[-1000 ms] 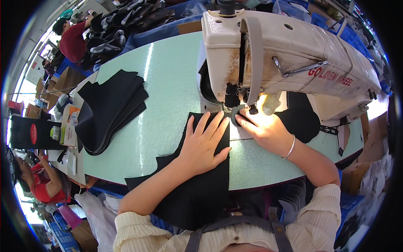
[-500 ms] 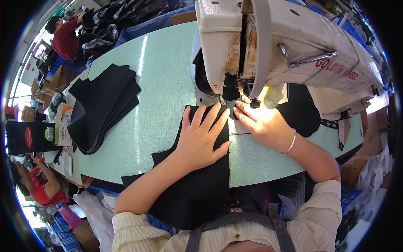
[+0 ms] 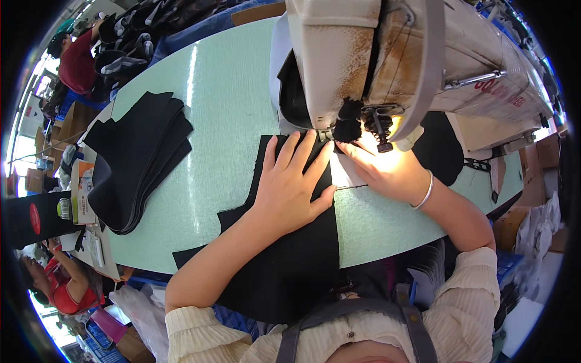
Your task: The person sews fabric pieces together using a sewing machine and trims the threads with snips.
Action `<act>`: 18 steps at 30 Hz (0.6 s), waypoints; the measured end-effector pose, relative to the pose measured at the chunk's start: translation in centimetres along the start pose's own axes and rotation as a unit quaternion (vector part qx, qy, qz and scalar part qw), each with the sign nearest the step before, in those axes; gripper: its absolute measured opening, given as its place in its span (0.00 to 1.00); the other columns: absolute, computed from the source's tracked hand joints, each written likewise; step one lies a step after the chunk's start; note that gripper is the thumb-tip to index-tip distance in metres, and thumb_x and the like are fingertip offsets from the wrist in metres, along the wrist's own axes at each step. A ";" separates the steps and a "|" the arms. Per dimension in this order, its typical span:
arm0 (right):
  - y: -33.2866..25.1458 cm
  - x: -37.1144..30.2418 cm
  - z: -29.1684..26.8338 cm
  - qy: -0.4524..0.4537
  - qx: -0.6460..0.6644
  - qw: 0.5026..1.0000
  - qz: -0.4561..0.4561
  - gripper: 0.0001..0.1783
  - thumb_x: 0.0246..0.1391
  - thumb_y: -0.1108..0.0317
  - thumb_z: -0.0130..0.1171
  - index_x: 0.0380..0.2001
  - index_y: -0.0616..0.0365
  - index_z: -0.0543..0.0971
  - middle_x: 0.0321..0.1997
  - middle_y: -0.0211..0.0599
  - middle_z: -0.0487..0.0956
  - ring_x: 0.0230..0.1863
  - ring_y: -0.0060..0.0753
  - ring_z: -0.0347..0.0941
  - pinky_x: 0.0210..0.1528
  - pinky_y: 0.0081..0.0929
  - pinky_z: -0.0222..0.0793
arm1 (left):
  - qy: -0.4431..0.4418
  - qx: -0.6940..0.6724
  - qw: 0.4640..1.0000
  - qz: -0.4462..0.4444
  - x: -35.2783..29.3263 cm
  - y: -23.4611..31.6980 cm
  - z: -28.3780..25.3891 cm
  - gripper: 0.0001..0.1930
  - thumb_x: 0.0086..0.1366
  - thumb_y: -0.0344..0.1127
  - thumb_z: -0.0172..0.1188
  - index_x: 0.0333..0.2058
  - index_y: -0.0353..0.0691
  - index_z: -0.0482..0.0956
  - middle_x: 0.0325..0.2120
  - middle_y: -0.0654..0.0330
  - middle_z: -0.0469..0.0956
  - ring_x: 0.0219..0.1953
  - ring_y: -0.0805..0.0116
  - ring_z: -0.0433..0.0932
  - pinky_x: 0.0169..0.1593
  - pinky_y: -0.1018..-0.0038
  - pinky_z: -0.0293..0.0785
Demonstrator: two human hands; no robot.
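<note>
A large black fabric piece (image 3: 284, 272) lies over the table in front of me, its lower part hanging past the near edge. My left hand (image 3: 287, 190) rests flat on it with fingers spread, the fingertips close to the presser foot of the sewing machine (image 3: 336, 66). Stretched out from the other side, the fingers of my right hand (image 3: 393, 175) reach the fabric edge beside the foot, under the bright lamp. Their tips are partly lost in glare. A fuzzy black pad (image 3: 349, 121) on the machine head hides the needle.
A stack of cut black fabric pieces (image 3: 136, 160) lies on the green table (image 3: 227, 91) at the left. Another black piece (image 3: 439, 151) sits right of the machine's head. Beyond the left edge are a person in red (image 3: 66, 284) and another in dark red (image 3: 77, 63).
The view has shifted, so the machine head looks larger and nearer. Both hands keep about the same pose, and the fabric has moved slightly toward the foot.
</note>
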State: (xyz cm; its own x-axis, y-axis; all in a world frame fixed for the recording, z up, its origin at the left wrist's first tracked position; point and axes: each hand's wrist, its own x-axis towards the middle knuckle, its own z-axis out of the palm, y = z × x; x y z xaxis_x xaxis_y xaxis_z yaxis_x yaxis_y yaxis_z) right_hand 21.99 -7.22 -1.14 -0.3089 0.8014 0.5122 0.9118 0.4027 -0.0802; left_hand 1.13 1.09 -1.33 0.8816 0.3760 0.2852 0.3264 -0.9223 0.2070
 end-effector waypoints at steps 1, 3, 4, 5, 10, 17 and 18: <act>0.0 -0.2 0.0 -0.013 0.006 1.000 0.001 0.16 0.40 0.71 0.59 0.37 0.59 0.80 0.40 0.38 0.78 0.43 0.44 0.75 0.43 0.36 0.73 | 0.003 -0.006 1.000 -0.001 0.0 0.0 0.1 0.34 0.56 0.47 0.62 0.59 0.38 0.68 0.52 0.50 0.66 0.58 0.47 0.61 0.63 0.47 0.53; 0.0 -0.4 0.2 -0.018 0.018 1.000 0.013 0.17 0.42 0.72 0.59 0.40 0.57 0.80 0.38 0.37 0.79 0.42 0.43 0.75 0.41 0.35 0.73 | 0.004 -0.011 1.000 -0.006 -0.1 -0.1 0.1 0.33 0.56 0.47 0.62 0.58 0.38 0.68 0.52 0.49 0.66 0.57 0.46 0.62 0.63 0.48 0.53; -0.1 -0.5 0.3 -0.020 0.004 1.000 0.003 0.17 0.43 0.72 0.58 0.41 0.57 0.80 0.39 0.37 0.79 0.42 0.42 0.75 0.41 0.35 0.73 | 0.003 -0.011 1.000 -0.003 -0.1 -0.1 0.1 0.33 0.56 0.47 0.61 0.59 0.39 0.68 0.52 0.49 0.66 0.57 0.47 0.62 0.63 0.48 0.54; -0.1 -0.6 0.3 -0.019 -0.013 1.000 -0.007 0.17 0.45 0.72 0.58 0.42 0.57 0.80 0.40 0.37 0.79 0.42 0.41 0.75 0.41 0.35 0.73 | 0.000 -0.009 1.000 0.000 -0.1 -0.2 0.1 0.33 0.56 0.47 0.61 0.59 0.39 0.68 0.52 0.49 0.66 0.57 0.47 0.62 0.63 0.48 0.54; 0.3 -0.8 0.2 -0.058 -0.036 0.998 0.010 0.16 0.49 0.72 0.57 0.43 0.56 0.80 0.42 0.37 0.79 0.42 0.37 0.75 0.40 0.34 0.72 | -0.003 -0.011 1.000 -0.005 -0.1 -0.3 0.0 0.32 0.58 0.48 0.60 0.59 0.39 0.68 0.50 0.49 0.67 0.57 0.46 0.62 0.63 0.48 0.54; 0.9 -0.4 0.4 -0.042 0.036 0.997 0.046 0.16 0.49 0.71 0.60 0.44 0.52 0.80 0.39 0.30 0.79 0.41 0.36 0.76 0.41 0.32 0.72 | -0.001 -0.012 1.000 0.008 0.0 -0.5 0.0 0.30 0.60 0.50 0.58 0.58 0.39 0.69 0.49 0.47 0.68 0.58 0.43 0.61 0.63 0.46 0.54; 1.1 -0.3 0.4 -0.015 0.052 0.998 0.031 0.10 0.50 0.70 0.60 0.37 0.55 0.80 0.35 0.34 0.76 0.38 0.38 0.74 0.38 0.34 0.70 | -0.008 -0.015 1.000 0.010 0.0 -0.4 -0.2 0.31 0.60 0.51 0.58 0.58 0.39 0.68 0.50 0.46 0.67 0.58 0.42 0.61 0.63 0.46 0.54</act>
State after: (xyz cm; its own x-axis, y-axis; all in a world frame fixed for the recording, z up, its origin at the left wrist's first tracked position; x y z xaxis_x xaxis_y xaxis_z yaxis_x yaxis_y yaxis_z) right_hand 22.98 -6.81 -1.73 -0.2616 0.8391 0.4769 0.8973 0.3935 -0.2002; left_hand 0.91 1.50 -1.27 0.8934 0.3551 0.2753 0.2975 -0.9266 0.2299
